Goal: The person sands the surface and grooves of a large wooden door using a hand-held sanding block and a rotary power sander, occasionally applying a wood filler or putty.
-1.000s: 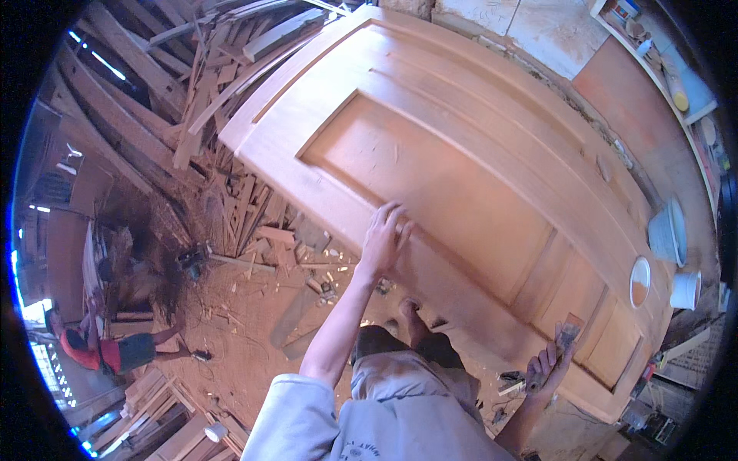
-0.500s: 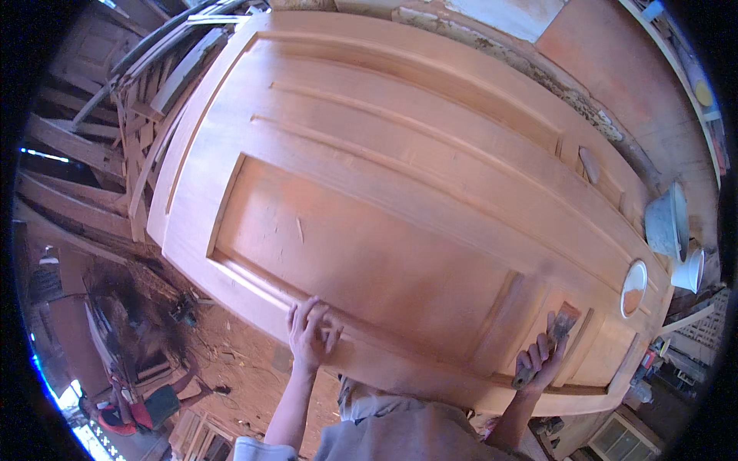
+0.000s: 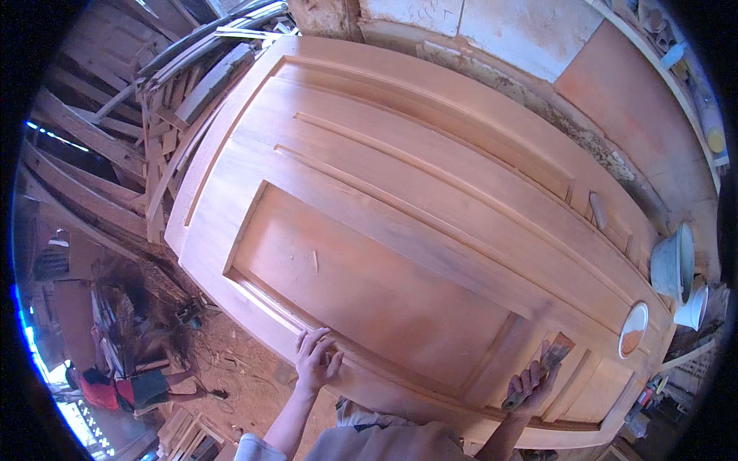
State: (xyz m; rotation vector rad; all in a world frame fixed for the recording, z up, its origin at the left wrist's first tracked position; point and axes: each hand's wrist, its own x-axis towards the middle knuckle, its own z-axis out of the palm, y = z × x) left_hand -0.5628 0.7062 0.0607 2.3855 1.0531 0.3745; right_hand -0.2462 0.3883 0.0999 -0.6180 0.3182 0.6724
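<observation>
Your right hand (image 3: 530,386) is closed around a flat-ended hand tool (image 3: 558,350), over the panelled wooden door (image 3: 361,292) toward its right end; whether the tip touches, you cannot tell. Your left hand (image 3: 314,366) is at the door's near edge, fingers apart and loosely bent. Near the door's right end, a white bowl (image 3: 633,330) with orange-brown contents stands beyond the tool. A wooden block (image 3: 597,210) lies toward the far right corner, near a pale blue basin (image 3: 670,265). Loose boards (image 3: 196,92) crowd the left end.
</observation>
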